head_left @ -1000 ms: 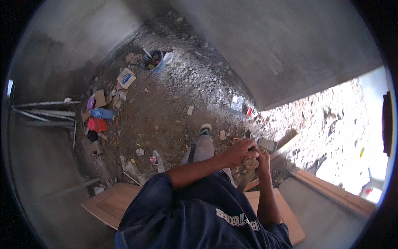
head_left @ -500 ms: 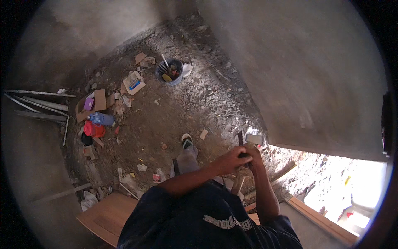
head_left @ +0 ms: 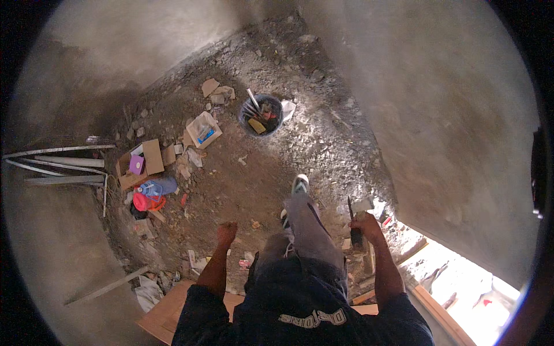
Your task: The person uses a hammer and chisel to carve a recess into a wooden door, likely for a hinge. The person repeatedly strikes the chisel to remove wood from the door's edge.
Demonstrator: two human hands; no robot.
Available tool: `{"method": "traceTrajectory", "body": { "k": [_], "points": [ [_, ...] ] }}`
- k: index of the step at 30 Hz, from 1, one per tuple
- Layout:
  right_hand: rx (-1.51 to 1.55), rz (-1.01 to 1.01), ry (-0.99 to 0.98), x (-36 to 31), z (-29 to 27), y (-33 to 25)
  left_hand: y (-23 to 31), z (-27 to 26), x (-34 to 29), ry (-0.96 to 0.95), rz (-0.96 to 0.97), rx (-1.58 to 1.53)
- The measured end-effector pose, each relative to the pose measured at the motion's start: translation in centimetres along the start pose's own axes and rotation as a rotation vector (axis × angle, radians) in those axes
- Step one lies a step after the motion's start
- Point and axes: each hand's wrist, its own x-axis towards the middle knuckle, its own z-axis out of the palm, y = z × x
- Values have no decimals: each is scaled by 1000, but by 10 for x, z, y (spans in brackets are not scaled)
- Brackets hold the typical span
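Observation:
My right hand [head_left: 368, 226] is closed around a dark, narrow tool [head_left: 355, 236], held out on my right side. A thin dark blade-like part points forward from the grip, and a wider dark part hangs below it. What kind of tool it is I cannot tell. Just ahead of these fingers shows a pale rectangular piece [head_left: 362, 204]; whether it touches the hand is unclear. My left hand [head_left: 227, 232] hangs away from my body in a loose fist over the dirt floor, with nothing visible in it.
A dark bucket [head_left: 243, 122] with tools stands ahead on the rubble. To the left are an open cardboard box [head_left: 153, 155], a blue jug [head_left: 165, 185], a red bag [head_left: 141, 202] and pale metal strips [head_left: 63, 153]. A wooden panel [head_left: 167, 311] lies behind. Bare walls [head_left: 450, 115] enclose the floor.
My hands, together at the tool before, are now apart: the left has let go and swung out to the left, while the right keeps the tool. One leg has stepped forward.

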Motion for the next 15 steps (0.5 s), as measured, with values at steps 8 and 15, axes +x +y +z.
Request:
{"method": "traceTrajectory", "body": {
  "k": [8,15],
  "points": [
    [-383,46,-93,131,45,90,-27,-56,155,66,339,252],
    [-372,112,-142,184,66,161,-21,-84,333,185,706,349]
  ]
}}
